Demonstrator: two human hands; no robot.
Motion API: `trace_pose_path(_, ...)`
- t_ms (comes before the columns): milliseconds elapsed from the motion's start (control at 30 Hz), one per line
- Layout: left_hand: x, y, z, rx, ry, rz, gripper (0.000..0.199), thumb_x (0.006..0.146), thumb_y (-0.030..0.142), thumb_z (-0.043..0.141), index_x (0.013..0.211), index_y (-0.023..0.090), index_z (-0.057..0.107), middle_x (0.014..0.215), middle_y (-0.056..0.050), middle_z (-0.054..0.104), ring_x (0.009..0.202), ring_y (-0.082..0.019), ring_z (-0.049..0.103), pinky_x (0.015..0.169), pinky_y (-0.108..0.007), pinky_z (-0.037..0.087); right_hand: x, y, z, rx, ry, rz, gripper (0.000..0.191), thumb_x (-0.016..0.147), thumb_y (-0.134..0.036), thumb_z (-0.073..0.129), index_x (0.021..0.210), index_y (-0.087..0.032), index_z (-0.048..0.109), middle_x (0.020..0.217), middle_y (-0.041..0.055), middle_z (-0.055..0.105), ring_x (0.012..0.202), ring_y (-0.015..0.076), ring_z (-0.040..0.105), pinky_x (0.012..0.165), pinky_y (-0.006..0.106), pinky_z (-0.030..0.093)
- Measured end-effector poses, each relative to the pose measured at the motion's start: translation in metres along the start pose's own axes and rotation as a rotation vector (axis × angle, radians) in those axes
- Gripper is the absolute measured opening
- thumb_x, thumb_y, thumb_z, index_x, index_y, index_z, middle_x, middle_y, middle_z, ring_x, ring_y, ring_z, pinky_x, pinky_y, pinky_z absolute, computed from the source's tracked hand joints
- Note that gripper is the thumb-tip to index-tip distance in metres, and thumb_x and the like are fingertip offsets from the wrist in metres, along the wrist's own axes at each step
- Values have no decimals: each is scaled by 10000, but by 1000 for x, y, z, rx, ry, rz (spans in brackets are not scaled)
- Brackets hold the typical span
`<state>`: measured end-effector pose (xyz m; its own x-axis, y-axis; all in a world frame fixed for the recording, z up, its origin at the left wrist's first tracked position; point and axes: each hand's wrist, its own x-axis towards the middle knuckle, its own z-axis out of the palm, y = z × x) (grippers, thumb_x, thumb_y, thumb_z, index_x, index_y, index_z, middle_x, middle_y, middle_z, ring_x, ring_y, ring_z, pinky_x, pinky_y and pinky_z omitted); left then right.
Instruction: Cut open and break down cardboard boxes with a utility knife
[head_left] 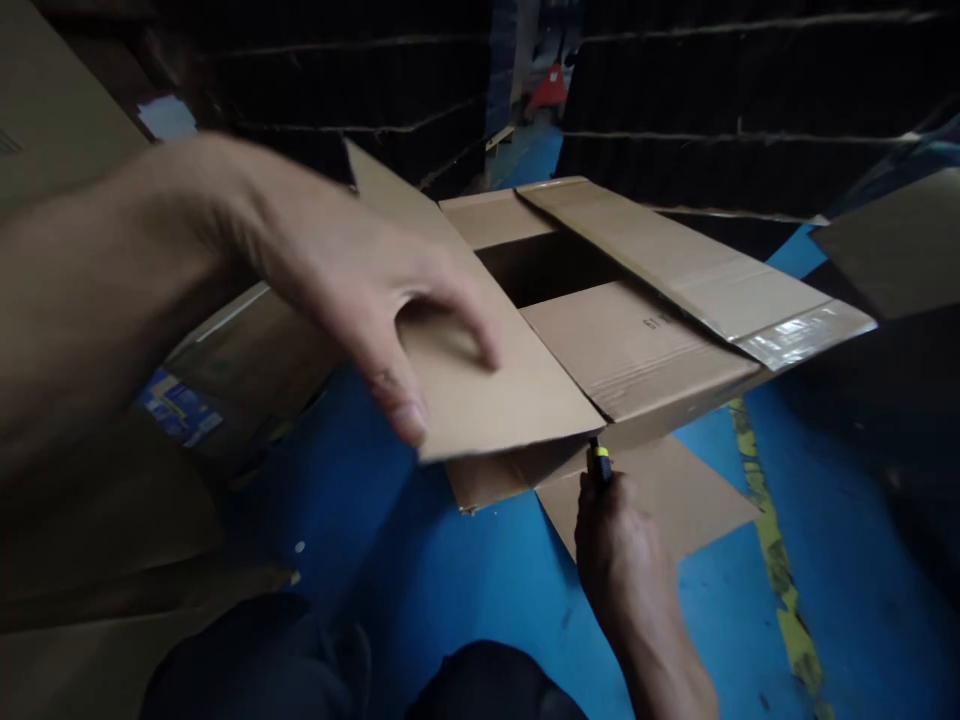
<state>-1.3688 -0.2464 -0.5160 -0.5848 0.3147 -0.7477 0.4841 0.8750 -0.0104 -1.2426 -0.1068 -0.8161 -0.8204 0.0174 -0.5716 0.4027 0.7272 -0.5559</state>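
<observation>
My left hand (360, 270) is over a cardboard flap (480, 400) at the near left of an open cardboard box (637, 350). Its thumb is at the flap's left edge and a finger reaches onto the top face, with a wide gap between them. My right hand (626, 550) is wrapped around a black and yellow box cutter (601, 464). The cutter's tip is at the flap's right corner, by the box's near edge; I cannot make out the blade. Another flap (675, 490) hangs below, behind my right hand.
Under the box is a blue floor (450, 590) with a worn yellow line (772, 550) on the right. More cardboard (90, 500) stands at the left. Dark wrapped stacks (360, 70) rise behind, and a red object (551, 88) shows between them.
</observation>
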Motion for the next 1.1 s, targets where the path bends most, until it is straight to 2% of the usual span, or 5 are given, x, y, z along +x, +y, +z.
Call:
trace_pose_path(100,11,-2,27,-57,-145,-1,602,934,711,435,1357,342,653,1429,3,564,1323,-271,510,1104,-381,394,4,2,5,49,7,-31,399,1038,-534,228,1063,-185,419,758,20,548,553,55,188,601,235,170)
trace_pose_path(267,86,20,70,391,317,99,615,1002,667,396,1281,169,625,1260,-143,577,1159,-316,529,1029,-491,394,2,1,7,152,-2,-52,375,1044,-489,249,1161,-187,438,790,30,579,578,63,240,622,226,163)
trace_pose_path(400,125,23,81,285,147,281,606,1013,695,309,965,168,605,1058,-100,637,936,-251,580,895,-429,432,-6,5,8,278,-9,-57,334,1034,-392,307,1319,-235,380,841,20,621,628,90,417,634,203,216)
trace_pose_path(667,125,9,85,87,202,293,479,1004,648,434,1036,213,630,1068,-34,684,1028,-246,564,989,-462,322,-14,18,44,110,145,69,473,1031,-575,217,1317,-279,450,884,54,660,648,123,514,616,215,131)
trace_pose_path(1100,122,12,94,114,221,390,487,1060,590,364,1153,224,672,1124,-61,654,1082,-233,547,1036,-495,222,-21,-3,10,-116,56,32,327,1050,-445,214,1109,-196,418,742,10,558,525,43,106,574,236,141)
